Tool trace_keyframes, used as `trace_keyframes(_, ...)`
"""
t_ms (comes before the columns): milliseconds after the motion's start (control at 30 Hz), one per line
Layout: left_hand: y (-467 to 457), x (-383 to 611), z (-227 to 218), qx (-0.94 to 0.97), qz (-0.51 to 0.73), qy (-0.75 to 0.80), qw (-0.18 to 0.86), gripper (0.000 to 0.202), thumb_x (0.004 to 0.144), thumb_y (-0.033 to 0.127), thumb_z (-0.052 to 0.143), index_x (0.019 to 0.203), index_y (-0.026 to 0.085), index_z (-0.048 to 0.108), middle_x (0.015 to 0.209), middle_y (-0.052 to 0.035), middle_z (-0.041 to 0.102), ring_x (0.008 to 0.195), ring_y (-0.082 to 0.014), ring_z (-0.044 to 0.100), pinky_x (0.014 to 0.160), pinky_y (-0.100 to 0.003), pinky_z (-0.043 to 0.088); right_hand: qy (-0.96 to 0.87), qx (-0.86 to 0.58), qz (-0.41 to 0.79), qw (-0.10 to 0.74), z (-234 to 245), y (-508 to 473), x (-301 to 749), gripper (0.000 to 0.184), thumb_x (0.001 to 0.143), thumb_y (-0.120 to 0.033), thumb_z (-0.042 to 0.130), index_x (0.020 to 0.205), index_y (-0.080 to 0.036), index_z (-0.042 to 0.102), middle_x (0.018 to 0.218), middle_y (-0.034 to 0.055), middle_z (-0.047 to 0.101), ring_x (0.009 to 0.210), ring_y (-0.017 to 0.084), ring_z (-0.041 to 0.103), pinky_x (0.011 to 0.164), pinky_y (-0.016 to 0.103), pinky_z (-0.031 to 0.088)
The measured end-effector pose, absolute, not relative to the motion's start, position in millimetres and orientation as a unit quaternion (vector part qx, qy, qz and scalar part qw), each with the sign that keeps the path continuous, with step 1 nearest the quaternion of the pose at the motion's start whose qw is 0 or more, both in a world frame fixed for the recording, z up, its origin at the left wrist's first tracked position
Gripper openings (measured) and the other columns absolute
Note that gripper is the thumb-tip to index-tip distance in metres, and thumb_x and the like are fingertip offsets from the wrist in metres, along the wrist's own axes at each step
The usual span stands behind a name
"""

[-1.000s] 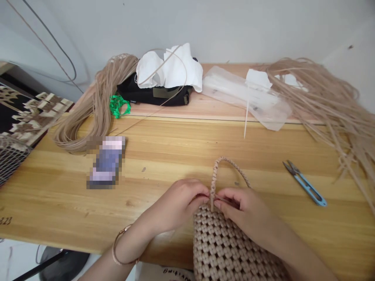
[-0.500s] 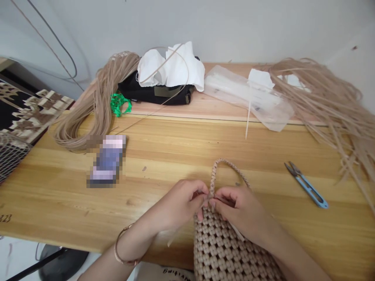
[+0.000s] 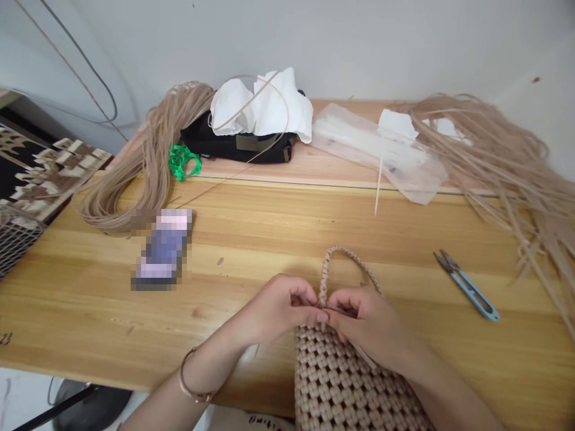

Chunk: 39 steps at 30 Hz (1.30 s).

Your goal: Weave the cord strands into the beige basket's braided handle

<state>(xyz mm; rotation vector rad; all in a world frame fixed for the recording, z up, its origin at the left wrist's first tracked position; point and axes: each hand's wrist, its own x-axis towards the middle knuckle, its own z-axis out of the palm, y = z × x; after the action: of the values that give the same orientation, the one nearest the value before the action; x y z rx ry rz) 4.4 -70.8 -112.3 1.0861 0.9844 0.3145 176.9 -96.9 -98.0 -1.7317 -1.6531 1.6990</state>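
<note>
A tan woven bag (image 3: 348, 377) with an open lattice weave stands at the table's front edge. Its braided handle (image 3: 325, 272) arches above the rim. At the handle's near base, my left hand (image 3: 285, 305) pinches a tan strip, thumb and index finger together. From the other side my right hand (image 3: 366, 320) grips the same spot, its thumb almost touching the left thumb. A strip end (image 3: 365, 357) sticks out below the right hand. The fingertips hide most of the strip between them.
Blue thread snips (image 3: 469, 287) lie to the right, a blurred phone (image 3: 164, 248) to the left. Bundles of tan strips (image 3: 139, 161) rest at the back left and right. Behind are a black pouch (image 3: 242, 146), white paper (image 3: 283, 105), green string (image 3: 183, 161) and a plastic bag (image 3: 350, 137).
My left thumb has moved right and up against the right thumb at the handle base. The strip tail below my left hand shows less now. The view has shifted slightly.
</note>
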Motion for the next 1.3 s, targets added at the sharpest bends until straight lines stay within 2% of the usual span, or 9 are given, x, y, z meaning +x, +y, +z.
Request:
trace_keyframes(200, -67.8, 1.7, -122.3, 0.439, 0.16, 0.43, 0.773, 0.017, 0.067, 0.025, 0.071, 0.059, 0.012, 0.065, 0.054, 0.0012, 0.059, 0.053, -0.008, 0.049, 0.054, -0.022, 0.036, -0.554, -0.555, 0.614, 0.086, -96.0, -91.7, 185.2, 0.018, 0.08, -0.024, 0.052, 0.071, -0.017, 0.066, 0.053, -0.003, 0.054, 0.05, 0.009, 0.045, 0.048, 0.021, 0.033)
trace_keyframes(400, -70.1, 1.6, -121.0, 0.439, 0.16, 0.43, 0.773, 0.015, 0.072, 0.021, 0.066, 0.061, 0.012, 0.063, 0.053, 0.0018, 0.058, 0.053, -0.0078, 0.049, 0.053, -0.021, 0.035, -0.558, -0.557, 0.609, 0.083, -90.0, -93.3, 189.4, 0.018, 0.081, -0.023, 0.05, 0.076, -0.016, 0.066, 0.055, -0.003, 0.054, 0.054, 0.01, 0.046, 0.051, 0.022, 0.033)
trace_keyframes(500, -71.5, 3.1, -119.9, 0.434, 0.162, 0.438, 0.771, 0.014, 0.073, 0.018, 0.064, 0.061, 0.012, 0.062, 0.053, 0.0016, 0.058, 0.052, -0.0078, 0.05, 0.053, -0.021, 0.035, -0.573, -0.571, 0.583, 0.077, -85.2, -95.5, 188.8, 0.02, 0.083, -0.026, 0.049, 0.081, -0.018, 0.068, 0.065, 0.0002, 0.062, 0.061, 0.014, 0.053, 0.055, 0.024, 0.038)
trace_keyframes(600, -72.3, 4.9, -117.7, 0.425, 0.162, 0.447, 0.77, 0.015, 0.074, 0.016, 0.063, 0.06, 0.011, 0.061, 0.052, 0.0017, 0.058, 0.051, -0.0075, 0.05, 0.053, -0.021, 0.035, -0.615, -0.588, 0.519, 0.08, -80.7, -99.4, 188.1, 0.021, 0.085, -0.027, 0.049, 0.086, -0.02, 0.069, 0.084, 0.0033, 0.068, 0.076, 0.018, 0.06, 0.068, 0.029, 0.043)
trace_keyframes(700, -72.7, 6.1, -115.9, 0.422, 0.163, 0.452, 0.769, 0.014, 0.074, 0.014, 0.062, 0.06, 0.011, 0.06, 0.051, 0.0024, 0.058, 0.049, -0.0067, 0.049, 0.051, -0.02, 0.035, -0.66, -0.602, 0.443, 0.073, -75.6, -107.0, 187.5, 0.021, 0.086, -0.026, 0.047, 0.086, -0.022, 0.068, 0.085, 0.0033, 0.068, 0.08, 0.019, 0.061, 0.072, 0.031, 0.045)
trace_keyframes(933, -75.1, 6.4, -114.1, 0.416, 0.145, 0.446, 0.779, 0.016, 0.076, 0.017, 0.06, 0.061, 0.011, 0.059, 0.052, 0.0032, 0.059, 0.04, -0.004, 0.049, 0.04, -0.016, 0.036, -0.763, -0.585, 0.259, 0.087, -67.6, -128.1, 175.7, 0.028, 0.086, -0.019, 0.038, 0.076, -0.023, 0.063, 0.07, 0.0027, 0.066, 0.06, 0.018, 0.062, 0.054, 0.03, 0.049)
trace_keyframes(1067, -75.6, 6.2, -111.1, 0.416, 0.106, 0.441, 0.789, 0.018, 0.079, 0.019, 0.055, 0.063, 0.011, 0.058, 0.058, 0.0004, 0.062, 0.045, -0.0073, 0.06, 0.032, -0.012, 0.032, -0.836, -0.528, 0.126, 0.082, -69.5, -134.0, 167.4, 0.033, 0.079, -0.007, 0.031, 0.076, -0.019, 0.062, 0.062, 0.0033, 0.063, 0.048, 0.018, 0.06, 0.042, 0.029, 0.045)
trace_keyframes(1167, -75.3, 6.6, -108.5, 0.407, 0.094, 0.428, 0.802, 0.019, 0.081, 0.017, 0.052, 0.064, 0.011, 0.058, 0.06, -0.0004, 0.064, 0.05, -0.0089, 0.063, 0.036, -0.013, 0.04, -0.863, -0.495, 0.055, 0.082, -70.5, -136.1, 166.0, 0.037, 0.073, -0.003, 0.03, 0.079, -0.017, 0.064, 0.063, 0.0045, 0.065, 0.045, 0.018, 0.059, 0.04, 0.028, 0.042)
trace_keyframes(1300, -74.9, 6.7, -104.6, 0.402, 0.078, 0.424, 0.808, 0.022, 0.08, 0.007, 0.047, 0.062, 0.011, 0.059, 0.06, -0.0004, 0.064, 0.054, -0.0084, 0.064, 0.044, -0.014, 0.046, -0.869, -0.486, 0.024, 0.085, -70.0, -136.8, 163.9, 0.038, 0.075, 0.0, 0.029, 0.077, -0.019, 0.061, 0.062, 0.0031, 0.065, 0.048, 0.017, 0.06, 0.045, 0.027, 0.041)
